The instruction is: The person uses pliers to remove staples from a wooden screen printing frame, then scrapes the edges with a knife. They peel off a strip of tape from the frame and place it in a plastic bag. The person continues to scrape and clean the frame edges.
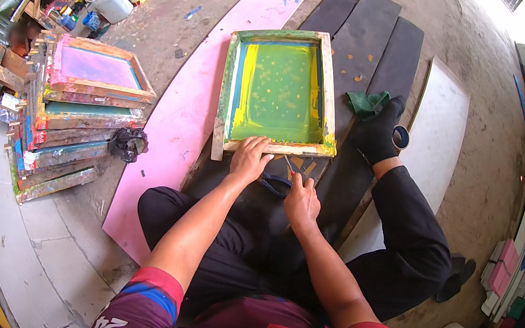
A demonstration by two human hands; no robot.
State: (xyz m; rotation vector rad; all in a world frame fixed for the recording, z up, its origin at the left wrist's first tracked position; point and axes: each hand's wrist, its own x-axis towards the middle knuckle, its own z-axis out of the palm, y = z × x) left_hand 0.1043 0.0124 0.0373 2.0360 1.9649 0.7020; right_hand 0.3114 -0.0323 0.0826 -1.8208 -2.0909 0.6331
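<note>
Left hand (251, 159), loosely open, lies with its fingers over the near rim of a rectangular, wooden-framed green mesh screen (280, 92), straight ahead across pink and dark flat boards (359, 49); the right hand (302, 202) is closed around a slim, thin-shafted tool (288, 163), tip near that rim. Small brown scraps (309, 168) lie beside it. Yellow smears streak the screen's inner sides, so work seems partway along; how much is left cannot be told. Farther left stands a stack of paint-stained wooden frames (72, 143).

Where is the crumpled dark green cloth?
The cloth lies right of centre in the head view, between the green-meshed wooden frame and the black-socked right foot.
</note>
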